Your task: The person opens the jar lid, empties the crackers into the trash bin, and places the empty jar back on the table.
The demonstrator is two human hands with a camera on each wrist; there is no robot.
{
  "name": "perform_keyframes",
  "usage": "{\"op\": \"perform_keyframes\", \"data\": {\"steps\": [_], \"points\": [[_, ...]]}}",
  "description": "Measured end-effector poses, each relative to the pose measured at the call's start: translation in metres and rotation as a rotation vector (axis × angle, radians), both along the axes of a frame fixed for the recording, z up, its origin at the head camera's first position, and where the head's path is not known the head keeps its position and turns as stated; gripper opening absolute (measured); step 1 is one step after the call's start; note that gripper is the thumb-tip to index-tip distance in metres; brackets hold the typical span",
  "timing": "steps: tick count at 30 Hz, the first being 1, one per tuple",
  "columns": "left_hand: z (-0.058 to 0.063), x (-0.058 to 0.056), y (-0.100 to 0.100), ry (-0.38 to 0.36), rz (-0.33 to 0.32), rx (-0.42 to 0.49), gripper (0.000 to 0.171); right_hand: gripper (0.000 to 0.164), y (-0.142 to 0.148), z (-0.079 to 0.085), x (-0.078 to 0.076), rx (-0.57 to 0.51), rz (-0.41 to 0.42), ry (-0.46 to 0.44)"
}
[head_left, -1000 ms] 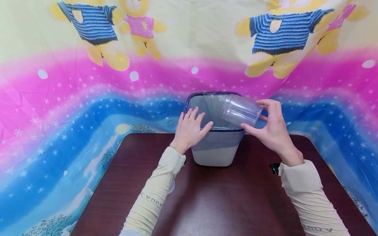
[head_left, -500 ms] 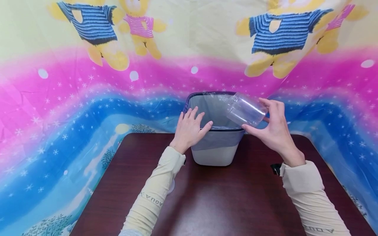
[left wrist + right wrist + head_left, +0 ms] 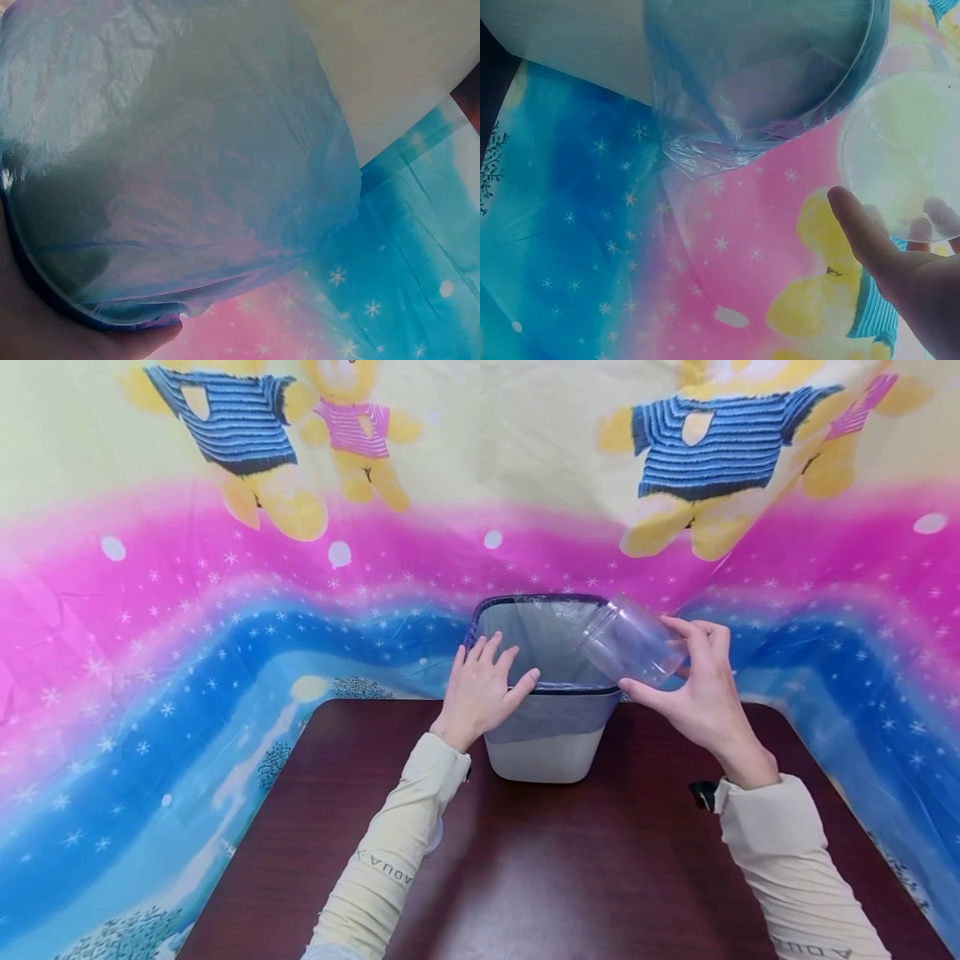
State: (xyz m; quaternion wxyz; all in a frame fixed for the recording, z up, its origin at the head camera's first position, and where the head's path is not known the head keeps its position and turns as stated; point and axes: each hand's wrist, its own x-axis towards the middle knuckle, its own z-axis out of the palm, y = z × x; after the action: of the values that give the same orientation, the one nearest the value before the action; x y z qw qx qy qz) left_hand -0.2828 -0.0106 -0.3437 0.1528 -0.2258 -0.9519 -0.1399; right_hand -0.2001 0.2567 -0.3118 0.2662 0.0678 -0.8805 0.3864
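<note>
My right hand (image 3: 701, 693) holds a clear plastic jar (image 3: 637, 643) between thumb and fingers. The jar lies tilted, its mouth end over the right rim of a light grey trash bin (image 3: 551, 756); nothing shows inside it. In the right wrist view the jar's round base (image 3: 907, 150) faces the camera, fingers visible through it. My left hand (image 3: 480, 689) rests on the bin's left rim with fingers spread. A thin translucent bag (image 3: 202, 150) lines the bin and folds down over its outside. The bottom of the bin is hidden in the head view.
The bin stands at the far edge of a dark brown wooden table (image 3: 570, 860). A clear round item (image 3: 435, 837) is partly hidden behind my left forearm. A printed cloth (image 3: 405, 552) with bears and snowflakes hangs close behind the table.
The jar and my right hand have shifted slightly right, drawing the jar's mouth back toward the bin's right rim. The jar has tilted a little more. My left hand stays in place.
</note>
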Motion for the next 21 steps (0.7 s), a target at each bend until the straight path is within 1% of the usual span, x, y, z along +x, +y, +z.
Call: {"op": "perform_keyframes", "data": {"steps": [8,11,18,21], "points": [[-0.001,-0.001,0.000,-0.003,-0.001,-0.001,0.067,0.086,0.004,-0.004,0.001,-0.021,-0.020,-0.004],[-0.001,-0.001,0.000,0.000,-0.002,-0.001,0.067,0.086,0.006,-0.007,0.002,-0.040,-0.025,-0.024],[-0.001,-0.001,0.000,0.007,-0.004,0.006,0.067,0.088,0.009,-0.011,0.004,-0.104,-0.041,-0.106],[-0.001,-0.001,0.000,0.007,-0.005,0.011,0.066,0.089,0.010,-0.012,0.004,-0.127,-0.042,-0.117]]}}
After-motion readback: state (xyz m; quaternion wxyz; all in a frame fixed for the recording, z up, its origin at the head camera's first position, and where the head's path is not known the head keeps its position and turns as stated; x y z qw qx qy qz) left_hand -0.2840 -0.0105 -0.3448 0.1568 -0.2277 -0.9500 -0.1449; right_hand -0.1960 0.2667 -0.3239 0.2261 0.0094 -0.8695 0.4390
